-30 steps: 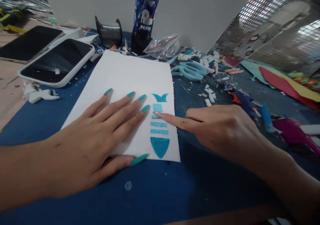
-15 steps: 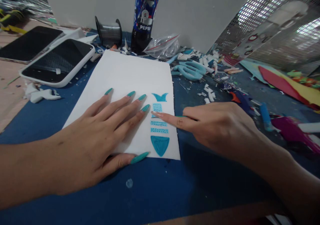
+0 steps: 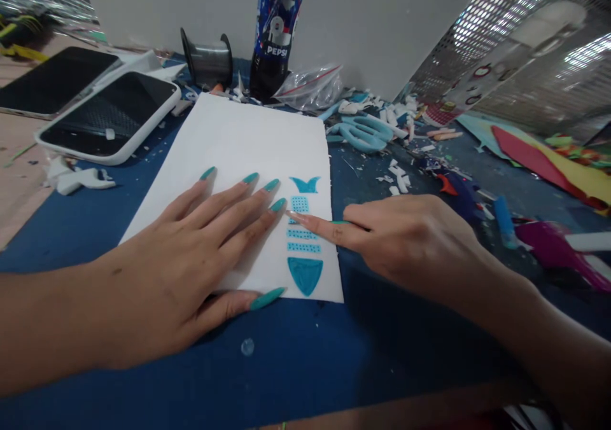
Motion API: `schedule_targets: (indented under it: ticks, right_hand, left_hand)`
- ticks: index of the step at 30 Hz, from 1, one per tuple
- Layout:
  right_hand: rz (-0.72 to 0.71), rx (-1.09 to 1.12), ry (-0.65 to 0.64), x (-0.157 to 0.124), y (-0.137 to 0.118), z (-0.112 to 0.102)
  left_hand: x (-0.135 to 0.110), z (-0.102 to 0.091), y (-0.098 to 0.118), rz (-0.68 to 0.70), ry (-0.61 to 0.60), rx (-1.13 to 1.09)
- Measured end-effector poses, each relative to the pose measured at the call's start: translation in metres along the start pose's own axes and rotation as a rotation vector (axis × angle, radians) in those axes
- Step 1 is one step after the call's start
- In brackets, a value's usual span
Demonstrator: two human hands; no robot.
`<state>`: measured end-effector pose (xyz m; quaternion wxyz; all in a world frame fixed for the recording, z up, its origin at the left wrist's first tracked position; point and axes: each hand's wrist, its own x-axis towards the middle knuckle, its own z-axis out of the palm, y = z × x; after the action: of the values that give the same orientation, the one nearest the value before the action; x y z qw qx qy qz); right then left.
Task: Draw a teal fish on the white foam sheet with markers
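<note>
My left hand [image 3: 205, 245] lies flat with its fingers spread on a white sheet [image 3: 252, 131], the thumb along the near edge. My right hand [image 3: 396, 226] reaches in from the right, index finger stretched out and the other fingers curled under. That fingertip rests on a dotted blue strip, covering part of it. Blue fish parts run in a column along the sheet's right side: a tail [image 3: 304, 184] at the top, a dotted piece [image 3: 300, 204], more dotted strips [image 3: 304, 247], and a solid triangular head [image 3: 305, 275] at the bottom. No tool is visible in either hand.
Behind the sheet stand a Pepsi bottle [image 3: 277, 42], a wire spool [image 3: 207, 60] and a plastic bag [image 3: 312, 90]. Blue scissors [image 3: 365, 134] lie among white scraps. Two phones [image 3: 114, 115] are at left; a purple glue gun [image 3: 558, 245] lies at right.
The view has shifted very slightly. My right hand has slid a touch to the left, its index finger still on the dotted strip. My left hand keeps its place.
</note>
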<state>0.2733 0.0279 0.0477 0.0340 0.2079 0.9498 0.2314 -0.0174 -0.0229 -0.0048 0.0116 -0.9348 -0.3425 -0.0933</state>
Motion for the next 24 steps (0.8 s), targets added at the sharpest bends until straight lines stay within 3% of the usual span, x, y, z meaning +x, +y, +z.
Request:
schedule_targets:
  ticks: [6,18,24]
  right_hand:
    - [-0.003,0.037,-0.111,0.006,0.002,-0.006]
    - [0.002,0.065,-0.016,-0.004,0.006,0.005]
    - [-0.005,0.113,-0.053,-0.005,0.009,0.005]
  left_hand:
    - [0.002,-0.002,0.0,-0.011,-0.008,-0.008]
    - [-0.002,-0.002,-0.003,-0.008,-0.018,0.041]
    - [0.0,-0.002,-0.004,0.008,-0.014,0.07]
